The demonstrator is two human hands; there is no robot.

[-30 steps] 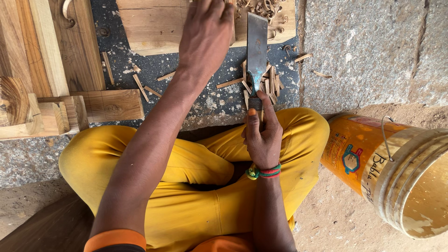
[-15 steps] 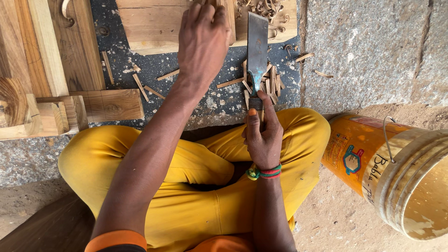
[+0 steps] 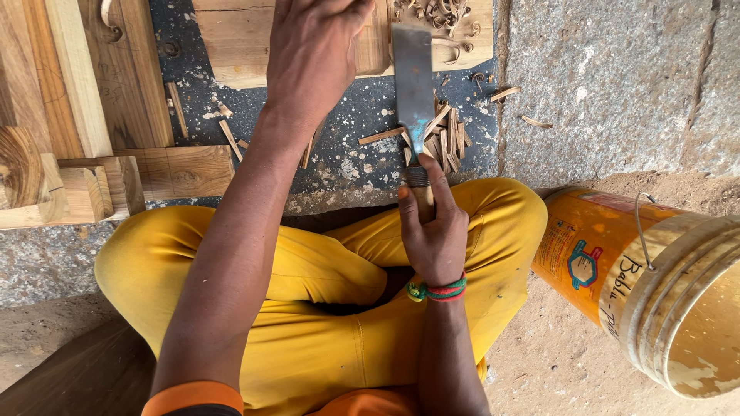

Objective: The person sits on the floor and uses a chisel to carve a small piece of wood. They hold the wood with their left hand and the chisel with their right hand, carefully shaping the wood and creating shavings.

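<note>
Your right hand [image 3: 433, 231] at frame centre keeps its grip closed around the chisel [image 3: 414, 92] handle, blade reaching up onto the wooden board [image 3: 239, 42]. Your left hand [image 3: 312, 54] presses flat on that board at top centre. The yellow bucket [image 3: 647, 285] crowds the lower right.

wide flat chisel [image 3: 413, 85], steel blade worn and stained, wooden handle | gripped at handle in right hand [image 3: 434, 231], blade pointing away, tip on wooden block [image 3: 247, 38] | block pale, flat on stone floor, pinned under left hand [image 3: 312, 54]
</note>
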